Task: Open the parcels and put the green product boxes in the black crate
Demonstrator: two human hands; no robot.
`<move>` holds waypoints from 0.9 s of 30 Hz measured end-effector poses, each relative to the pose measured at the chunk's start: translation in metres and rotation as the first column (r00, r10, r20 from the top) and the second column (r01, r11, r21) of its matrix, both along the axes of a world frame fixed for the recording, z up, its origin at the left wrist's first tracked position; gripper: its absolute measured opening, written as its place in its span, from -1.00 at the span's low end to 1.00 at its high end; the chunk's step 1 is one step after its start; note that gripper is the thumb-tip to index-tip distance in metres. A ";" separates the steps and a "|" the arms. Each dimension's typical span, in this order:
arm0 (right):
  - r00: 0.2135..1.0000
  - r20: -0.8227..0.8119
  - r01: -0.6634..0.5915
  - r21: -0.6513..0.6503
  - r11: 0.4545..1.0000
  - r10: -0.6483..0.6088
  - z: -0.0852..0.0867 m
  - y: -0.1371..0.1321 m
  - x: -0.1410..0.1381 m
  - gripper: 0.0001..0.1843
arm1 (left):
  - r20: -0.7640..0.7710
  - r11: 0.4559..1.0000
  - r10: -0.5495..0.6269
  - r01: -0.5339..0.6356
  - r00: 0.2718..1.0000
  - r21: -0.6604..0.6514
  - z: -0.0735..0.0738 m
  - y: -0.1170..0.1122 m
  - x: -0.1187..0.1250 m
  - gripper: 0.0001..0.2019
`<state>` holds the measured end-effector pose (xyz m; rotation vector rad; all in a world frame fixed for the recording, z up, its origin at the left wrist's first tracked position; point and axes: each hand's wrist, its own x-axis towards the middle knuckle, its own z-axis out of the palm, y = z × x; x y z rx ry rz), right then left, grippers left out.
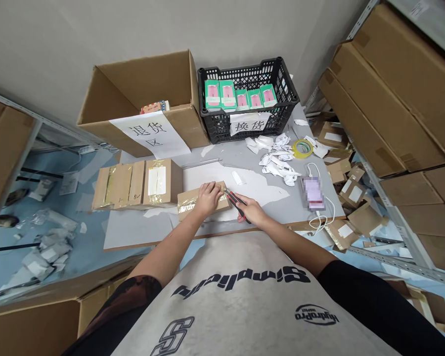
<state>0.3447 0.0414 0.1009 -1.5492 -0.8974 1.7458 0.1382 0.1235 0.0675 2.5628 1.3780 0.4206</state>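
A person stands at a grey table (pixel 222 160), looking down at their own two bare hands. A brown parcel wrapped in clear tape (pixel 187 208) lies near the table's front edge, on a torn white sheet (pixel 222 178). The left hand (pixel 207 199) rests on top of the parcel with its fingers close together, curving over the far side. The right hand (pixel 252 210) is clamped around a black and red utility knife (pixel 237 205), whose tip reaches the parcel's right end, just beside the left hand.

Two more taped parcels (pixel 133 185) stand to the left. Beyond them are an open cardboard box (pixel 144 84) with a paper sign reading 退货区 (pixel 150 134) and a black plastic crate (pixel 285 94) of green and pink retail boxes (pixel 241 96), signed 换货 (pixel 250 123). To the right lie crumpled white paper (pixel 278 160), a roll of yellow tape (pixel 303 148) and a phone (pixel 313 194) on a white cable (pixel 321 222). Stacked cartons (pixel 385 94) fill metal shelving.

The left hand hides the parcel's middle, so any grip beneath it is hard to tell. The blade is too small to make out, and the phone screen is blurred.
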 end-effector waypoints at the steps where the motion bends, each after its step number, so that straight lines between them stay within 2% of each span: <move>1: 1.000 -0.004 -0.004 0.003 1.000 0.004 0.000 0.000 0.000 -0.40 | -0.002 1.000 0.000 0.000 1.000 0.000 0.000 0.000 0.000 -0.60; 8: 0.999 -0.037 -0.010 -0.014 1.000 0.009 0.008 -0.004 0.002 -0.43 | -0.017 0.999 -0.006 0.007 1.000 0.036 0.000 -0.002 0.001 -0.60; 14: 0.997 -0.015 -0.071 0.022 0.997 0.071 0.003 -0.017 -0.001 -0.42 | 0.013 1.000 0.003 -0.003 1.000 -0.019 0.010 0.007 -0.003 -0.61; 19: 0.993 0.062 0.090 0.109 0.990 -0.097 -0.004 -0.019 0.001 -0.39 | -0.061 0.990 -0.093 0.086 0.994 -0.109 0.019 0.019 -0.012 -0.58; 22: 0.970 0.099 0.204 0.153 0.967 -0.221 -0.012 -0.015 0.000 -0.31 | -0.103 0.984 -0.131 0.117 0.986 -0.131 0.025 0.018 -0.028 -0.49; 24: 0.957 0.109 0.255 0.136 0.957 -0.270 -0.021 -0.012 -0.005 -0.29 | -0.150 0.986 -0.099 0.077 0.984 -0.147 0.030 0.013 -0.044 -0.42; 27: 0.957 0.039 0.284 0.092 0.955 -0.288 -0.036 -0.008 -0.020 -0.40 | -0.248 0.986 0.042 -0.080 0.968 -0.144 0.037 0.004 -0.069 -0.35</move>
